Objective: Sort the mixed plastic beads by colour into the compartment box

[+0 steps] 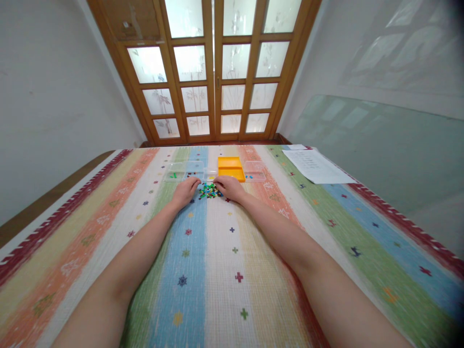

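A loose pile of small coloured pieces (209,191), green, blue, yellow, white and dark, lies on the tablecloth between my hands. My left hand (187,189) rests at the pile's left side, fingers curled and pressed together; anything in them is too small to make out. At its right edge, my right hand (229,186) is closed with the fingertips pointing at the pieces, and what it pinches is hidden. Just beyond the hands, clear plastic trays stand in a row, with green pieces (173,176), dark red pieces (191,173) and blue pieces (249,177) inside.
Behind my right hand sits an open yellow-orange box (231,163). Printed paper sheets (315,166) lie at the table's far right. A striped tablecloth (221,270) covers the table, which reaches toward wooden glazed doors (213,72). Walls flank both sides.
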Motion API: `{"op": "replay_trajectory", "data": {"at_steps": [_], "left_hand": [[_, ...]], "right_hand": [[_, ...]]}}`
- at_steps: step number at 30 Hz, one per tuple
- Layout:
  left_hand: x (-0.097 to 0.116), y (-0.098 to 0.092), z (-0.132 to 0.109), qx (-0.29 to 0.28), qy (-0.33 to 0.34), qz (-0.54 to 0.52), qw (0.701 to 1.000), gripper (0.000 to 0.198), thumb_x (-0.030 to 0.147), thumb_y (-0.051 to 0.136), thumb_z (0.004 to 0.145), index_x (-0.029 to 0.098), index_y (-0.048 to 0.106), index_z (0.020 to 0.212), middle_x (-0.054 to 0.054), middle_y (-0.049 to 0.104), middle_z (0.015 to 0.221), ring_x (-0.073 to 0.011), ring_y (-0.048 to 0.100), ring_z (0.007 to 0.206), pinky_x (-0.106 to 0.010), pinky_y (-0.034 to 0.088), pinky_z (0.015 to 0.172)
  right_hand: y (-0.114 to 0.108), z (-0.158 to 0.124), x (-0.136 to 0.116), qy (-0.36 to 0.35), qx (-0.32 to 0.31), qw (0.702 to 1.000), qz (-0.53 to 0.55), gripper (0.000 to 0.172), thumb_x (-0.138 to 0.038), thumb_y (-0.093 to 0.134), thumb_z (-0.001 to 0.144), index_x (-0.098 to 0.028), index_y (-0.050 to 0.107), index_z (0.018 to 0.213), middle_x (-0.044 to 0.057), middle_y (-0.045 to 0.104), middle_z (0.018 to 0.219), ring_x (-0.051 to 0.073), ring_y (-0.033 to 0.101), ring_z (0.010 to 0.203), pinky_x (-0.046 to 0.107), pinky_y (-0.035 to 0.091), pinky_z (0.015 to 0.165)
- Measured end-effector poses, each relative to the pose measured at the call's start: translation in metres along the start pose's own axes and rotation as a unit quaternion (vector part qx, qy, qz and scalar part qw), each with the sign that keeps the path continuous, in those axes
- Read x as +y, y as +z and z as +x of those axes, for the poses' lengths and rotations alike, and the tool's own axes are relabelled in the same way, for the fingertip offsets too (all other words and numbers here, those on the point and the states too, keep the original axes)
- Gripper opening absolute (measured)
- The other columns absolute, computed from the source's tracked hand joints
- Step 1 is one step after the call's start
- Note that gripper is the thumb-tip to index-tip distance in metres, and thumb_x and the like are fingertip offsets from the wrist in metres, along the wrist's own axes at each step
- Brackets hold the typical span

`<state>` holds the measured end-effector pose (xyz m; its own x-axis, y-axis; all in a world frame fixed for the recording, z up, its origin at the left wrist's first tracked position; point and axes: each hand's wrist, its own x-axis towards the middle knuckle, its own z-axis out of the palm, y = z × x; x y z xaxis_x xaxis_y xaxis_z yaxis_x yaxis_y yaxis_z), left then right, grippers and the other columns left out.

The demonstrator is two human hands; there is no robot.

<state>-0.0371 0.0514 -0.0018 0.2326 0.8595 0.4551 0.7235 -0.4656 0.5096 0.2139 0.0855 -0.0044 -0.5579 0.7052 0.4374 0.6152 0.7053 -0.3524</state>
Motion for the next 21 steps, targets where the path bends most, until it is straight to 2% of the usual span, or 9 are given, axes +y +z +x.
{"op": "replay_trajectory", "data": {"at_steps": [4, 8, 14, 21], "left_hand": [[-0.008, 0.0, 0.002, 0.009, -0.024, 0.001, 1.0, 0.029, 0.038, 0.045, 0.102, 0.025, 0.071, 0.1, -0.006, 0.072, 0.098, -0.0249, 0.064, 0.094, -0.036, 0.046, 0.086], [-0.012, -0.001, 0.002, 0.009, -0.044, -0.013, 0.999, 0.028, 0.038, 0.046, 0.101, 0.024, 0.069, 0.098, -0.004, 0.071, 0.091, -0.0229, 0.063, 0.085, -0.034, 0.044, 0.079], [-0.016, -0.001, 0.001, 0.041, -0.083, -0.026, 0.995, 0.022, 0.039, 0.051, 0.098, 0.023, 0.066, 0.1, 0.001, 0.059, 0.071, -0.0186, 0.053, 0.066, -0.03, 0.038, 0.067], [-0.017, -0.002, 0.0, 0.05, -0.103, -0.031, 0.993, 0.022, 0.03, 0.048, 0.097, 0.022, 0.06, 0.114, 0.002, 0.056, 0.072, -0.0183, 0.054, 0.068, -0.029, 0.037, 0.066]], "right_hand": [[0.0, 0.0, 0.0, 0.001, -0.002, 1.0, 0.0, 0.023, -0.028, 0.052, 0.101, -0.024, 0.073, 0.11, 0.006, 0.075, 0.106, 0.021, 0.067, 0.099, 0.028, 0.044, 0.085], [-0.001, 0.0, 0.0, -0.001, -0.002, 1.0, 0.002, 0.023, -0.028, 0.052, 0.101, -0.024, 0.073, 0.11, 0.006, 0.075, 0.107, 0.02, 0.067, 0.099, 0.028, 0.044, 0.086], [0.001, 0.0, 0.001, -0.01, 0.003, 1.0, 0.002, 0.022, -0.028, 0.052, 0.102, -0.024, 0.073, 0.108, 0.005, 0.075, 0.106, 0.02, 0.067, 0.098, 0.028, 0.044, 0.085], [0.001, 0.0, 0.002, -0.01, -0.002, 1.0, -0.004, 0.022, -0.028, 0.053, 0.102, -0.023, 0.073, 0.108, 0.005, 0.075, 0.105, 0.02, 0.066, 0.098, 0.028, 0.044, 0.084]]}}
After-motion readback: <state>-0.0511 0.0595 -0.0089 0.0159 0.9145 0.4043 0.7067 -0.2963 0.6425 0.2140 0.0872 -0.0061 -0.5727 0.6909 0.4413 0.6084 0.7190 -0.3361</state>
